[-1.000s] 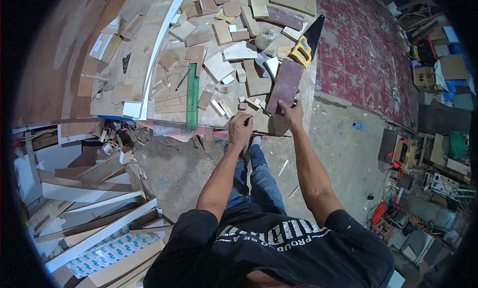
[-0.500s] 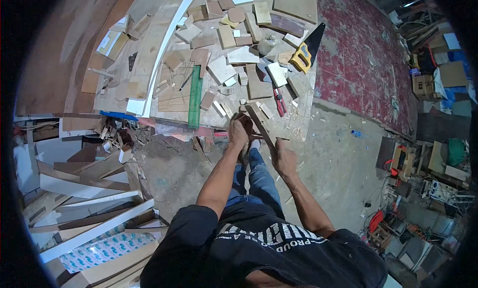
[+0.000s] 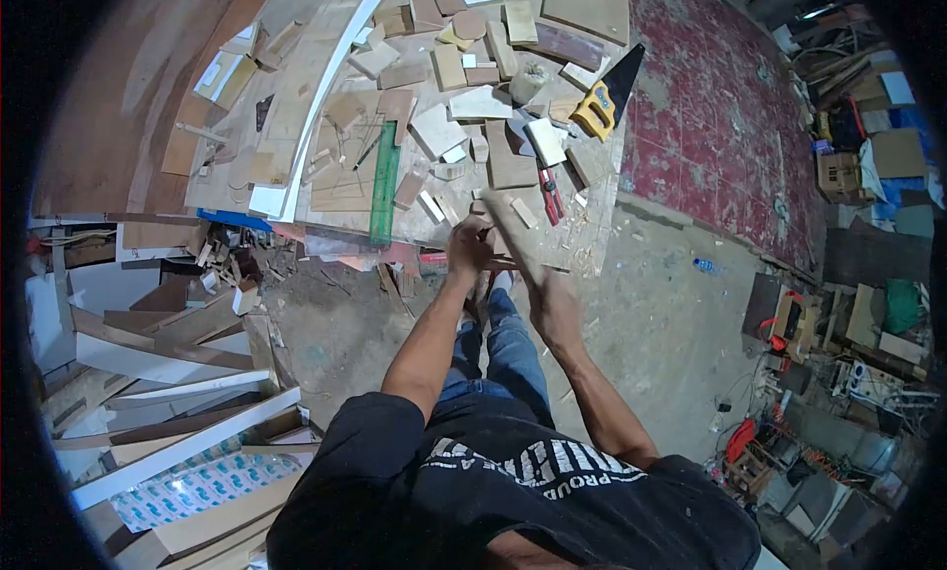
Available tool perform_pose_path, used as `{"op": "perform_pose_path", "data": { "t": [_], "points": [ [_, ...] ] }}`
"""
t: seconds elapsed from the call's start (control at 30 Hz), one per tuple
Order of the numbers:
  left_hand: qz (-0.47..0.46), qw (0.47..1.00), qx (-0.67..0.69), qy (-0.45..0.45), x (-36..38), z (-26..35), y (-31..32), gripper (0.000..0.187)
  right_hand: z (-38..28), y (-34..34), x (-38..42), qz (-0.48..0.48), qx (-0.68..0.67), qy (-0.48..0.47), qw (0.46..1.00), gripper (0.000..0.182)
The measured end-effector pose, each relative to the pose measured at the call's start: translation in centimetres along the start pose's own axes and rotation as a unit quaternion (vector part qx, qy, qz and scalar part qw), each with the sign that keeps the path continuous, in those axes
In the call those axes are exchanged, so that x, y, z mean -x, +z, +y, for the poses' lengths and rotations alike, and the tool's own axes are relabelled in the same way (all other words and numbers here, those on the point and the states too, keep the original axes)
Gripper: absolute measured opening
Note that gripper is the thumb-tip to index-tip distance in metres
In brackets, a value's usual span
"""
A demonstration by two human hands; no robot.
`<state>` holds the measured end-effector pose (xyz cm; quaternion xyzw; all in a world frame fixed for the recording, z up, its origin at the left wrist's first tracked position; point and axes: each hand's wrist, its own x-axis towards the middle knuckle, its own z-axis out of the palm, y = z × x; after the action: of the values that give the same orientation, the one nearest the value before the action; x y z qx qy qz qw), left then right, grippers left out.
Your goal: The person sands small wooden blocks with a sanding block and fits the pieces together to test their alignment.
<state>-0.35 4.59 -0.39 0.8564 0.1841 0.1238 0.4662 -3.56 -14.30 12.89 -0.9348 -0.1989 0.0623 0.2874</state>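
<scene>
At the near edge of the workbench (image 3: 345, 237), my right hand (image 3: 557, 309) is wrapped round the lower end of a long flat wooden strip (image 3: 510, 230), smeared by motion. The strip slants up and left over the edge. Close to its left side, my left hand (image 3: 469, 252) has its fingers curled round a small brown piece of wood, mostly hidden by the fingers. Just beyond the hands lie small wood offcuts (image 3: 431, 207) and a red utility knife (image 3: 550, 197). A green ruler (image 3: 385, 190) lies left of them.
A handsaw with a yellow handle (image 3: 594, 113) lies at the bench's right side. Many wood blocks (image 3: 450, 67) cover the far part. Scrap boards (image 3: 187, 412) are piled at left on the floor. A red panel (image 3: 720, 106) is at right, with tools and boxes (image 3: 838, 176) beyond.
The wooden strip and my right hand have shifted slightly left and up, and the strip looks more blurred and broader. My left hand has moved a little left, still curled.
</scene>
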Motion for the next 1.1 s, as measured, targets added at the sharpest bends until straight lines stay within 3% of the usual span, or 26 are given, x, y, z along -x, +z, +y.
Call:
{"op": "perform_pose_path", "data": {
  "t": [0.03,0.07,0.13,0.17,0.2,0.27,0.3,0.4,0.43,0.5,0.53,0.6,0.63,0.7,0.73,0.77,0.87,0.9,0.93,1.0,1.03,1.07,1.1],
  "points": [
    [0.069,0.989,0.027,0.129,0.2,-0.1,-0.3,0.013,0.7,0.9,-0.4,-0.05,-0.013,0.039,0.998,0.029],
    [0.073,0.988,0.028,0.133,-0.2,-0.1,-0.3,0.013,1.2,1.2,-0.4,-0.046,-0.013,0.035,0.998,0.029],
    [-0.052,0.997,-0.04,-0.052,0.2,-0.2,-0.4,0.015,-0.2,0.1,-0.1,0.015,-0.014,0.034,0.999,0.022],
    [0.005,1.0,0.017,-0.005,0.0,0.0,0.1,0.016,-1.4,-0.9,-0.1,0.028,-0.077,0.059,0.995,0.019],
    [0.007,1.0,0.016,-0.004,-0.4,-0.6,0.3,0.016,-1.2,-0.7,-0.3,0.029,-0.078,0.058,0.995,0.019],
    [-0.005,1.0,0.022,-0.011,-0.1,-1.8,1.1,0.016,0.2,0.1,0.5,-0.001,0.002,0.017,1.0,0.019],
    [0.049,0.999,0.004,0.001,0.6,-0.4,0.1,0.013,3.2,2.4,1.1,-0.047,0.023,0.041,0.998,0.019],
    [-0.012,0.998,0.018,-0.062,0.2,1.5,-0.8,0.013,0.6,-0.4,1.0,-0.014,-0.001,0.047,0.999,0.018],
    [0.009,0.999,0.024,0.024,-0.1,1.5,-1.0,0.011,0.0,-1.0,1.7,-0.02,-0.001,0.052,0.998,0.018],
    [0.016,1.0,0.015,-0.005,0.1,2.2,-1.1,0.01,-0.6,-1.3,1.3,0.106,-0.119,-0.016,0.987,0.016],
    [0.017,1.0,0.003,-0.005,-0.1,2.5,-1.3,0.01,-0.1,-0.8,1.1,0.106,-0.121,-0.017,0.987,0.016],
    [-0.003,0.999,0.01,-0.05,0.1,3.6,-2.2,0.011,2.7,0.8,1.1,-0.072,0.064,0.036,0.995,0.017],
    [0.026,0.999,-0.01,0.031,0.1,2.5,-1.6,0.012,2.8,1.0,1.2,-0.03,0.053,0.038,0.997,0.018],
    [0.025,0.998,0.031,0.051,-2.2,0.3,-0.5,0.012,2.3,0.1,-0.1,0.017,0.018,0.021,0.999,0.017],
    [-0.002,0.996,0.074,0.056,-0.3,-0.2,0.0,0.013,0.7,-1.6,1.5,0.05,-0.017,0.031,0.998,0.015],
    [0.008,1.0,-0.017,-0.017,0.0,0.8,-0.1,0.012,-0.6,-2.8,1.1,0.076,-0.1,0.009,0.992,0.014],
    [-0.004,0.999,0.0,0.039,-0.3,-0.9,0.4,0.011,2.8,0.6,1.5,0.052,-0.01,-0.031,0.998,0.018],
    [0.008,0.999,-0.039,0.033,0.2,2.3,-1.6,0.011,4.1,1.3,1.6,-0.039,0.054,0.05,0.997,0.019],
    [0.02,0.998,-0.03,-0.054,0.0,2.5,-0.9,0.013,4.0,0.9,1.3,-0.032,0.055,0.047,0.997,0.019],
    [-0.02,0.932,0.204,-0.298,-0.5,2.0,-0.1,0.014,3.3,0.1,1.5,0.02,-0.004,0.061,0.998,0.021],
    [0.01,0.996,0.01,0.085,-0.4,-2.3,1.2,0.015,2.0,-1.0,1.5,0.039,-0.038,0.029,0.998,0.021],
    [0.012,1.0,-0.002,0.012,-0.3,-3.2,2.2,0.017,2.2,-0.5,0.8,0.042,-0.039,0.029,0.998,0.021],
    [0.008,1.0,-0.011,0.007,0.0,-0.5,0.2,0.019,2.6,0.1,0.7,-0.002,0.01,0.032,0.999,0.02]
  ]
}}
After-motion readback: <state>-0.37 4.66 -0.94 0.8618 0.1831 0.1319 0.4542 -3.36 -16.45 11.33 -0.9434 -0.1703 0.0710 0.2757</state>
